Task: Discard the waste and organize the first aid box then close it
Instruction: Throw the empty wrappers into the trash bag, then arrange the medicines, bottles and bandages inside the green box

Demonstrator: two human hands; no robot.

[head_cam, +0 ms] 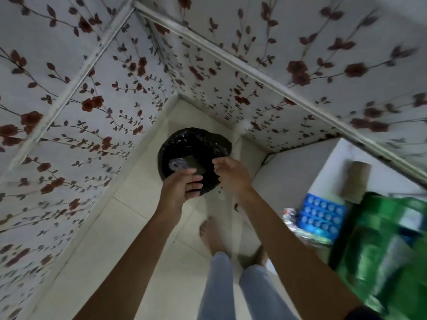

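A round bin lined with a black bag (182,139) stands on the pale tiled floor in a corner of flower-patterned walls. Both of my hands hover over its opening. My left hand (182,188) is open with fingers spread over the near rim. A crumpled clear plastic wrapper (176,163) is just beyond its fingertips, inside the bin's mouth. My right hand (231,174) hangs over the right rim with fingers loosely curled and nothing visible in it. The first aid box is not in view.
A white cabinet (291,172) stands to the right of the bin. Further right are a blue tray of round cells (321,213), a brown bag (355,181) and a blurred green bag (383,250). My bare feet (212,232) stand on the tiles below the bin.
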